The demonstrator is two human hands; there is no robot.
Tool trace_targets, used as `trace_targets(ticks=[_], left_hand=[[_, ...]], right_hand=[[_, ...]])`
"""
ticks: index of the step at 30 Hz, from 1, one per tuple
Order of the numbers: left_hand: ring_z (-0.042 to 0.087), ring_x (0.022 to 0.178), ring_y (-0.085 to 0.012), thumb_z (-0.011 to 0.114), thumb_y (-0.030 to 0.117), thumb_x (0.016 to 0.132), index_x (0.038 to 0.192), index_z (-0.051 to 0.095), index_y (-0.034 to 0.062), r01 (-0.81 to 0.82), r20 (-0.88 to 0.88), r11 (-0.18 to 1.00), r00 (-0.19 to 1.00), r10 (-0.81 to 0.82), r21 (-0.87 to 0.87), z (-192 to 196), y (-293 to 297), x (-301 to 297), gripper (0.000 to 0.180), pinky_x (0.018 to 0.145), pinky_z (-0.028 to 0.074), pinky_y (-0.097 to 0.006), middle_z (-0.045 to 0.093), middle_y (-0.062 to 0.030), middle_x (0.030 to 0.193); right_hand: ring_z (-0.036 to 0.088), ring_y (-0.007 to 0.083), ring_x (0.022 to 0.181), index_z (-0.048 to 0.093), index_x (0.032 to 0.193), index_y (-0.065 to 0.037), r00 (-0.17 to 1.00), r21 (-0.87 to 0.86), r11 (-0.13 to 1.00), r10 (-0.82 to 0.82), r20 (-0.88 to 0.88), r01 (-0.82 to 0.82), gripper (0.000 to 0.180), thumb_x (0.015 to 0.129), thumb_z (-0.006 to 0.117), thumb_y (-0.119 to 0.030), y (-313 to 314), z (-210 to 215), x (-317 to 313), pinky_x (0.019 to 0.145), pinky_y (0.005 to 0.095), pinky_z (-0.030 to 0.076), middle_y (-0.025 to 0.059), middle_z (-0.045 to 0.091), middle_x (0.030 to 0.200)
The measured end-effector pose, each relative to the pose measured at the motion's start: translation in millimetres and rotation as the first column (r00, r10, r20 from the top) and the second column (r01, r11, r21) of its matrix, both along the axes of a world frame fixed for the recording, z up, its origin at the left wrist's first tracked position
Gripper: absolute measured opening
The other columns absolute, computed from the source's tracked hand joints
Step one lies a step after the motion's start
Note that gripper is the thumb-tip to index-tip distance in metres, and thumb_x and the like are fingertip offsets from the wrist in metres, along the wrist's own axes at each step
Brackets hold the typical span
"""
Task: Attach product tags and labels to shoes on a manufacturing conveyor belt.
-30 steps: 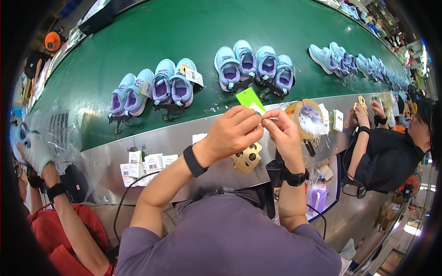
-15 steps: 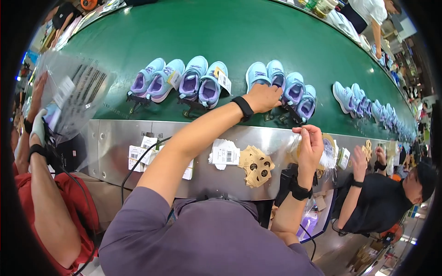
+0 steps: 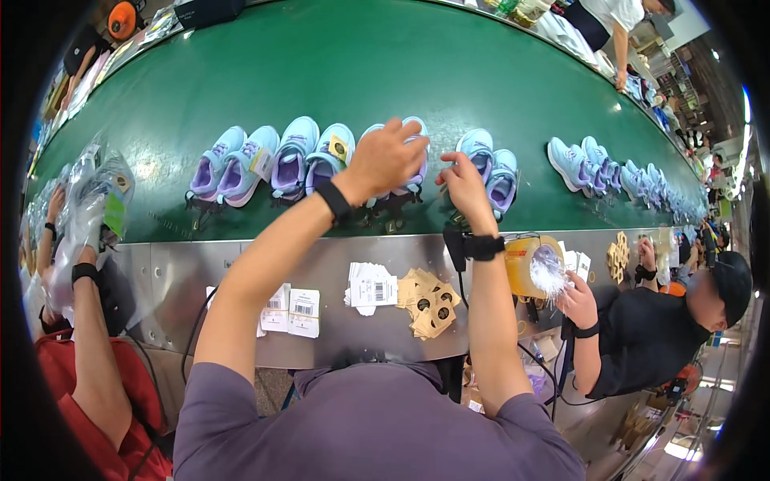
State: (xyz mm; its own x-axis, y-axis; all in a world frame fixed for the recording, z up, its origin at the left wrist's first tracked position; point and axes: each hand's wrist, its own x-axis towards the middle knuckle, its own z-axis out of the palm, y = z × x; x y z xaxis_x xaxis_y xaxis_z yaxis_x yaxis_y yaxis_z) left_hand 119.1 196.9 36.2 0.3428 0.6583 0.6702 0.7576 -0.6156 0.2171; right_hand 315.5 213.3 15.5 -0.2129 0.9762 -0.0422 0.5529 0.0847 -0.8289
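Pairs of light blue and purple children's shoes lie in a row on a green conveyor belt (image 3: 417, 72). My left hand (image 3: 389, 156) is curled over the top of the middle shoe pair (image 3: 415, 128), covering most of it. My right hand (image 3: 464, 183) reaches up beside it, fingertips pinched together at that pair's right edge, just left of another shoe pair (image 3: 491, 164). I cannot see whether the right fingers hold anything. Two more shoe pairs (image 3: 233, 164) (image 3: 313, 152) lie to the left, each with a small tag.
On the metal ledge (image 3: 160, 272) lie white labels (image 3: 293, 311), white tags (image 3: 373, 284), brown card tags (image 3: 425, 303) and a yellow tape dispenser (image 3: 525, 268). A person in red (image 3: 72, 377) handles plastic bags at left. A person in black (image 3: 642, 337) works at right.
Both hands left the green tag near the ledge and reached up onto the belt. The left hand arrived first, the right followed. The shoes have travelled right along the belt.
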Motion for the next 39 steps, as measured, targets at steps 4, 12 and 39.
trace_targets(ticks=[4,12,39], left_hand=[[0.064,0.074,-0.03,0.058,0.005,0.073,0.084,0.068,0.0041,0.174,0.342,0.832,0.939,0.021,-0.527,-51,63,-41,0.016,0.062,0.05,-0.038,0.066,-0.0117,0.078],[0.057,0.048,-0.0131,0.062,0.003,0.072,0.085,0.069,-0.0038,0.347,0.334,0.266,0.938,-0.093,-0.899,-34,114,-49,0.016,0.045,0.047,-0.028,0.061,-0.0067,0.059],[0.06,0.064,-0.0189,0.057,0.003,0.078,0.093,0.064,-0.0014,-0.014,0.284,0.843,0.938,0.196,-0.537,-10,63,-31,0.017,0.062,0.049,-0.033,0.062,-0.0106,0.072]], right_hand=[[0.065,0.0294,0.085,0.055,0.11,-0.005,0.981,-0.005,0.999,0.053,0.187,-0.053,0.028,0.085,0.046,-0.015,17,-14,-39,0.075,0.0398,0.049,0.0107,0.069,0.083],[0.064,0.0347,0.082,0.064,0.091,-0.012,0.923,0.254,0.967,-0.088,0.376,-0.011,0.019,0.084,0.051,-0.023,51,-17,-62,0.07,0.0438,0.05,0.0135,0.067,0.082],[0.063,0.032,0.078,0.051,0.102,0.0,0.995,0.609,0.791,-0.003,0.097,-0.057,0.017,0.087,0.053,-0.008,63,3,-65,0.062,0.0425,0.051,0.0174,0.056,0.096]])
